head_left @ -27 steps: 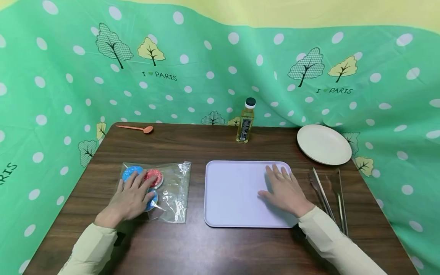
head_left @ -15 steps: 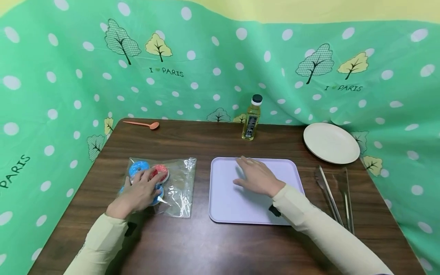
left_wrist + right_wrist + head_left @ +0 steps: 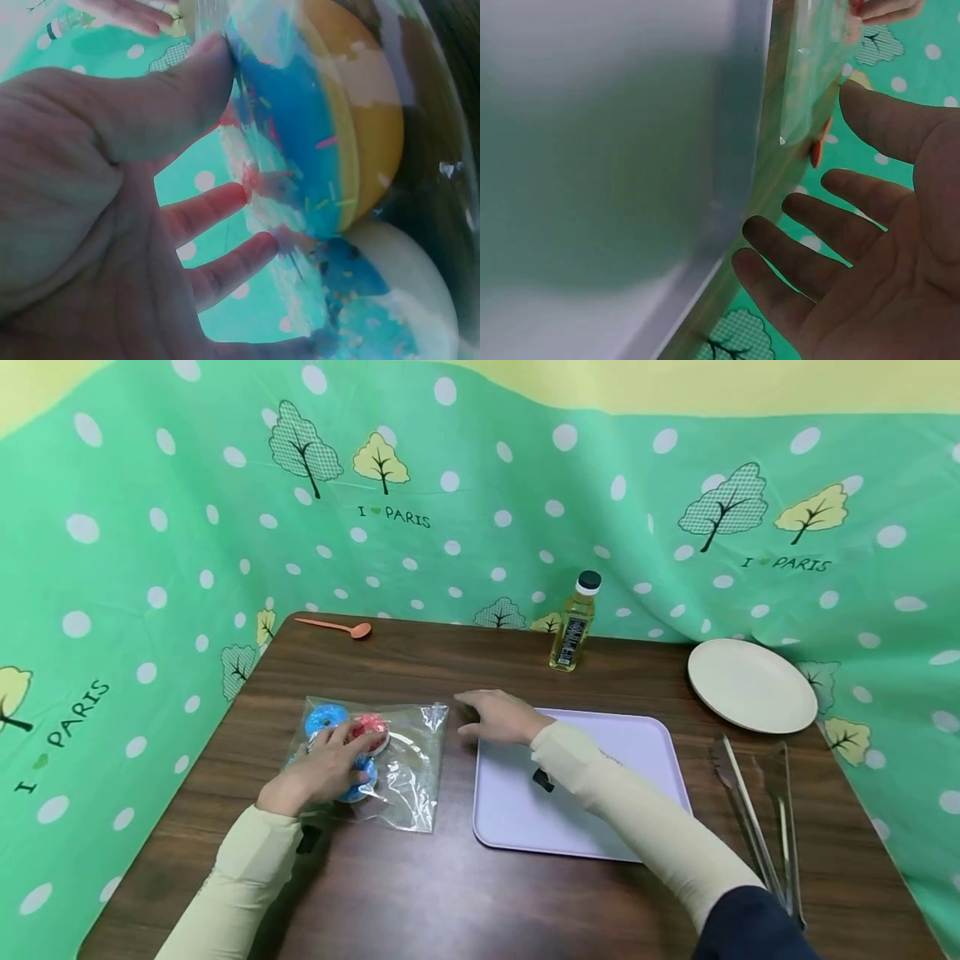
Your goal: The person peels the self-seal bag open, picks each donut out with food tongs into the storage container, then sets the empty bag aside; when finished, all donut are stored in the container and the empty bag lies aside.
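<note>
left grip [image 3: 311,774]: fingers apart, resting on donuts [image 3: 325,717] in bag [image 3: 411,768], likely to stop sliding | right grip [image 3: 506,717]: fingers apart, nothing held, above tray [image 3: 525,818] left edge

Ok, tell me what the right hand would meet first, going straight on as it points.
Probably the bag, though the right hand may pass over it; its height is unclear.
</note>
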